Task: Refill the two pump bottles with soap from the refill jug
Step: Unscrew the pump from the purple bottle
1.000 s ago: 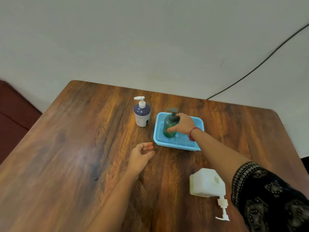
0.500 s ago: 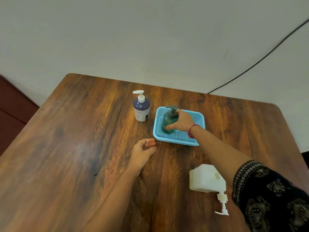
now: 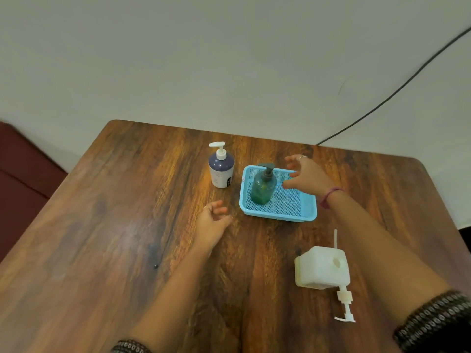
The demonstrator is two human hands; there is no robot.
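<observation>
A green pump bottle (image 3: 263,186) stands upright in the left part of a blue mesh tray (image 3: 293,211). To the tray's left a purple-and-white pump bottle (image 3: 221,168) stands on the table. My right hand (image 3: 305,177) hovers just right of the green bottle, fingers spread, holding nothing. My left hand (image 3: 212,222) rests on the table in front of the purple bottle, fingers loosely curled and empty. The white refill jug (image 3: 321,267) sits near me on the right, its opening uncovered. A white pump head (image 3: 345,304) with its tube lies beside the jug.
The wooden table (image 3: 102,238) ends at a pale wall behind the bottles. A black cable (image 3: 397,90) runs along the wall at the right. A dark red surface (image 3: 17,179) lies past the table's left edge.
My right hand has let go of the green bottle and drawn back to the right with fingers spread. The green bottle stays standing in the tray. My left hand has hardly moved.
</observation>
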